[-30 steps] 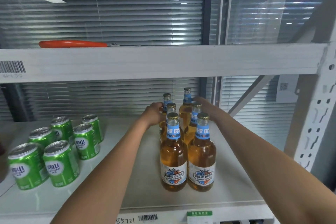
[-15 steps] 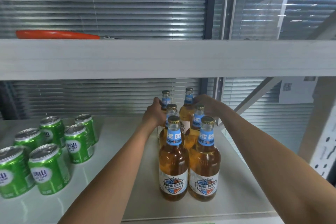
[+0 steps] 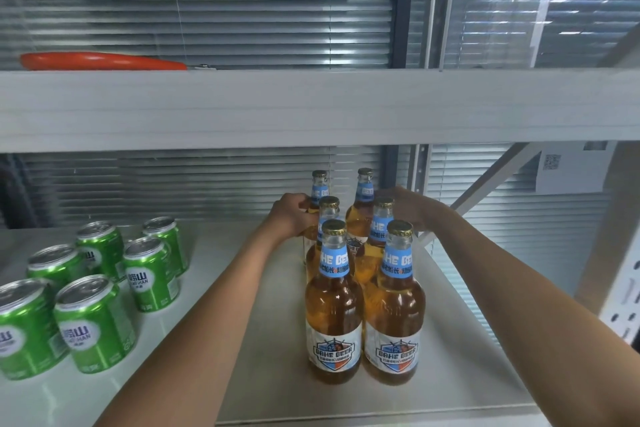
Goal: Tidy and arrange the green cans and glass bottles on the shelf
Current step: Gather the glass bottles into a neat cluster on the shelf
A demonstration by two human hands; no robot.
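Several amber glass bottles with blue neck labels stand in two rows on the shelf (image 3: 249, 340), the front pair (image 3: 334, 319) nearest me. My left hand (image 3: 294, 215) wraps the back left bottle (image 3: 318, 189) from the left. On the other side my right hand (image 3: 410, 210) presses against the back right bottles (image 3: 363, 198); how its fingers close is hidden. Several green cans (image 3: 93, 319) stand in a loose cluster at the left of the same shelf, apart from both hands.
An upper shelf beam (image 3: 311, 107) hangs close over the bottle tops, with an orange-handled tool (image 3: 100, 61) lying on it. A white perforated upright (image 3: 623, 288) bounds the right side. Glass with blinds stands behind the shelf.
The view has dropped closer to the shelf. Both hands stay at the back bottles, the left one closing further around the back left bottle.
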